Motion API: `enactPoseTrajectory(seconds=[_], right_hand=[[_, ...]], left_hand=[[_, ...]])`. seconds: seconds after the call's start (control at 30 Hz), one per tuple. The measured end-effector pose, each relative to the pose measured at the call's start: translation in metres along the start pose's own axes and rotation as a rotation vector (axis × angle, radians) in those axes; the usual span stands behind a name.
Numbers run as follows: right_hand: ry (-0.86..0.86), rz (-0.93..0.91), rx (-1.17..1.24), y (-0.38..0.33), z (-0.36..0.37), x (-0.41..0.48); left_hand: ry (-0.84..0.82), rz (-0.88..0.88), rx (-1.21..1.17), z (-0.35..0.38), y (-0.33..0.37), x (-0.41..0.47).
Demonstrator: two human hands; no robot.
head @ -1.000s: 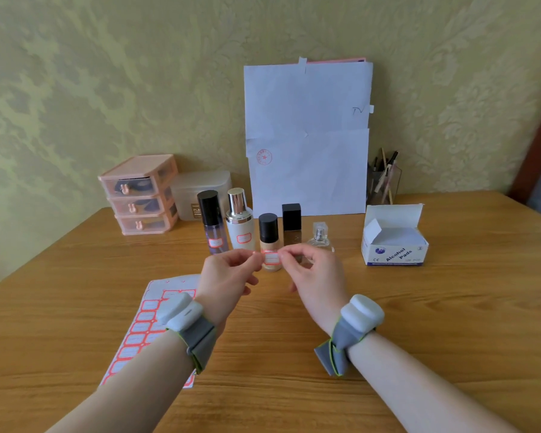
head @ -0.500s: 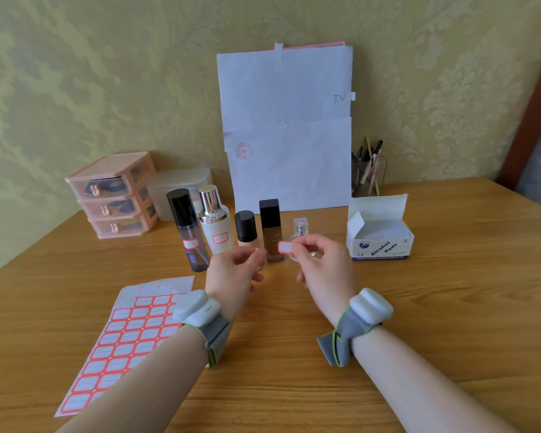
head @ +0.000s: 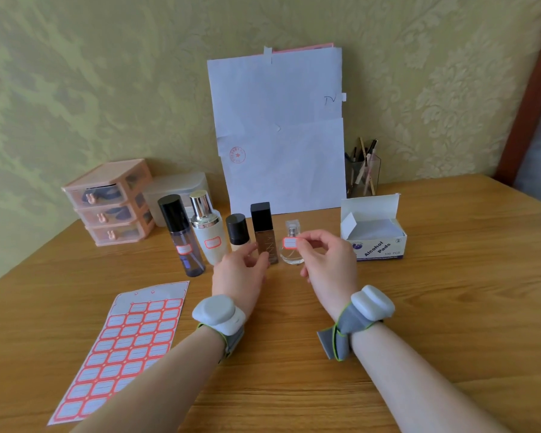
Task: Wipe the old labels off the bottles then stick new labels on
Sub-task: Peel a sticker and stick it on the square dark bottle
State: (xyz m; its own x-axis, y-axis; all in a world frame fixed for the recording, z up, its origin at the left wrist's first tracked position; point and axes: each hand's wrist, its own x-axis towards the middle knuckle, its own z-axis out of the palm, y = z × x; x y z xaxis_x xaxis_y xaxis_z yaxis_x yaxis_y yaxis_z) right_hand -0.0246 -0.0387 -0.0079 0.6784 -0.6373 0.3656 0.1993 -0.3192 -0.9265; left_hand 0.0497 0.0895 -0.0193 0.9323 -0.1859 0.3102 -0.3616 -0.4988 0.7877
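- Wooden surface (head: 434,307) with a plain straight grain runs back to a wall (head: 107,89) papered in a green leaf pattern. White sheets of paper (head: 278,135) lean against it.
- Five bottles stand in a row near the wall: a tall tinted bottle (head: 181,239) with a black cap, a cream bottle (head: 208,235) with a shiny silver cap, a short bottle (head: 238,229) with a black cap, a square brown bottle (head: 263,232) and a small clear glass bottle (head: 291,257).
- The tinted and cream bottles each wear a red-edged label like those on the sheet, so those two look done. The brown bottle shows only its own print. The short bottle's front is hidden behind the left hand.
- The right hand (head: 325,264) pinches a loose label (head: 289,242) between thumb and fingertip, just in front of the glass bottle. I cannot tell whether the label touches the glass.
- The left hand (head: 241,276) hangs loosely curled and holds nothing, its fingertips by the foot of the brown bottle.
- A label sheet (head: 122,348) lies flat at the left, with bare backing along its top row and smooth rounded rectangles below.
- A thin card box of alcohol pads (head: 378,245) sits open at the right. With no pad in either hand, the step in hand is probably sticking, with up to three bottles left.
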Motion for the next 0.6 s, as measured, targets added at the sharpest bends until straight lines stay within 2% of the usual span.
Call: enactPoseTrajectory(seconds=[0.6], right_hand=[[-0.032,-0.010,-0.041,0.002,0.001,0.000]], left_hand=[[-0.108,-0.085,0.061,0.020,-0.006,0.029]])
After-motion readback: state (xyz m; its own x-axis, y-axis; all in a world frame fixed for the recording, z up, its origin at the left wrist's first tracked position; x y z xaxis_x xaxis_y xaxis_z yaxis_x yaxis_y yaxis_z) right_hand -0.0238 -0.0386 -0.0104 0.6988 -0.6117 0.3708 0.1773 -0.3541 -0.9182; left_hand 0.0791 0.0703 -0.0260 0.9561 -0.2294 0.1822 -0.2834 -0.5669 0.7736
